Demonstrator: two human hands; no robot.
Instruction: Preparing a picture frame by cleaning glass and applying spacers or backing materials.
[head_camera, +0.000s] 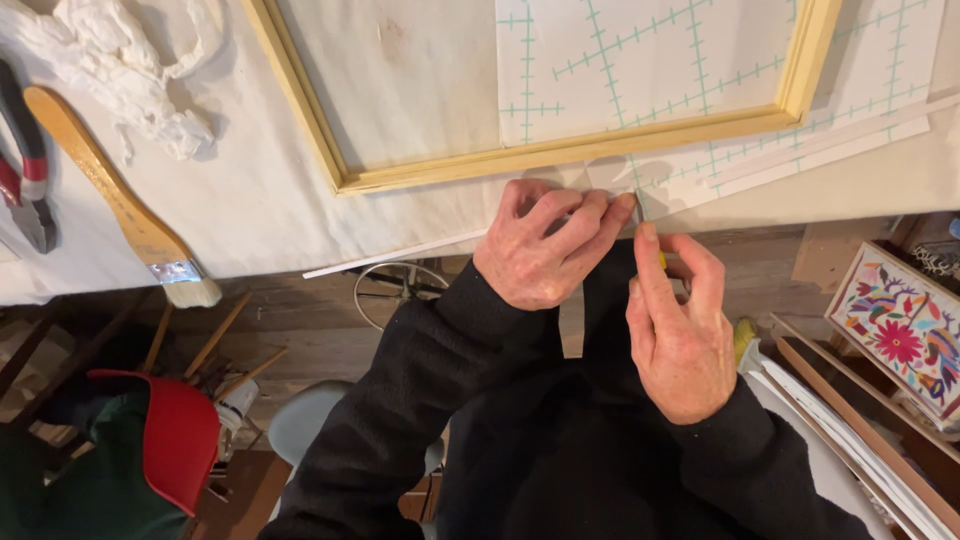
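My left hand (545, 245) rests at the table's near edge with its fingers curled, the fingertips pressing on a white sheet with green grid lines (640, 60). My right hand (680, 320) sits just right of it and grips a thin blade tool with a yellow handle (661, 260). The tip of the tool meets the sheet's edge next to my left fingertips. A light wooden frame (560, 150) lies over the sheet just beyond both hands. Black sleeves cover both arms.
A wide wooden-handled brush (120, 200), red-handled pliers (28, 170) and a crumpled white rag (120, 70) lie at the left on the cloth-covered table (250, 200). White strips (830, 140) lie at the right. Below are a red chair (175, 435) and a flowered box (905, 325).
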